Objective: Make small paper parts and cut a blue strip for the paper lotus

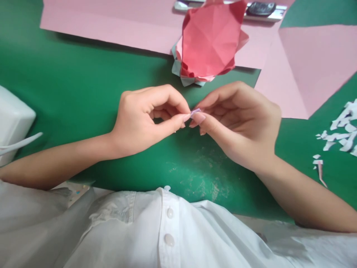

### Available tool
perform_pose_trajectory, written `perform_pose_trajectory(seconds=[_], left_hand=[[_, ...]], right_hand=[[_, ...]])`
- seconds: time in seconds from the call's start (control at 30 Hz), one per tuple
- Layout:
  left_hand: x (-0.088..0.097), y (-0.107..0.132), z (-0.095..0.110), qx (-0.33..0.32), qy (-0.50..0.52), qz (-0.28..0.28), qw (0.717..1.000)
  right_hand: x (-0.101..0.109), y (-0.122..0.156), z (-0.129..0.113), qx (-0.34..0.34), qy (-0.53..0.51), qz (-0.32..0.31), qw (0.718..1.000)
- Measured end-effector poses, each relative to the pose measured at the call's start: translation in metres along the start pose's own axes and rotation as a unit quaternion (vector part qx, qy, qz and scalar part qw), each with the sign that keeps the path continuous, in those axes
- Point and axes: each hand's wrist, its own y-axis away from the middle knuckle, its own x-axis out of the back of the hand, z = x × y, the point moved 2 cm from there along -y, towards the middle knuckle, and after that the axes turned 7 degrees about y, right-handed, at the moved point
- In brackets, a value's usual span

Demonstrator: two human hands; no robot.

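Observation:
A tiny piece of light purple paper (195,111) is pinched between both hands above the green table (145,171). My left hand (150,119) grips its left end between thumb and forefinger. On the other end, the thumb and forefinger of my right hand (240,123) are closed. Most of the piece is hidden by the fingertips, so its exact shape is unclear. Just beyond the hands sits a folded paper flower (212,39), red inside with pink and pale blue-grey outer petals.
Large pink paper sheets (111,22) lie at the back and right. A metal box cutter (264,10) with a black slider rests behind the flower. White paper scraps (344,130) are scattered at the right. A white object (15,115) with a cable stands at the left edge.

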Motion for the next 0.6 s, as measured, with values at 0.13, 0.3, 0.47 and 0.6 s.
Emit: perform_pose_trajectory(seconds=[0.13, 0.3, 0.47, 0.6], left_hand=[[0.0001, 0.0004, -0.0007, -0.012, -0.002, 0.002, 1.0], [0.0001, 0.0003, -0.0006, -0.008, -0.019, 0.007, 1.0], [0.0, -0.0001, -0.0002, -0.01, -0.016, 0.008, 1.0], [-0.0006, 0.0001, -0.0006, -0.01, -0.027, -0.01, 1.0]], right_hand=[[0.0009, -0.0026, -0.0008, -0.047, -0.043, -0.007, 0.998], [-0.0004, -0.0028, -0.0023, -0.04, -0.032, -0.025, 0.998], [-0.0025, -0.0002, -0.001, -0.011, 0.028, -0.013, 0.999], [-0.0031, 0.0013, 0.0015, 0.022, 0.097, -0.008, 0.995]])
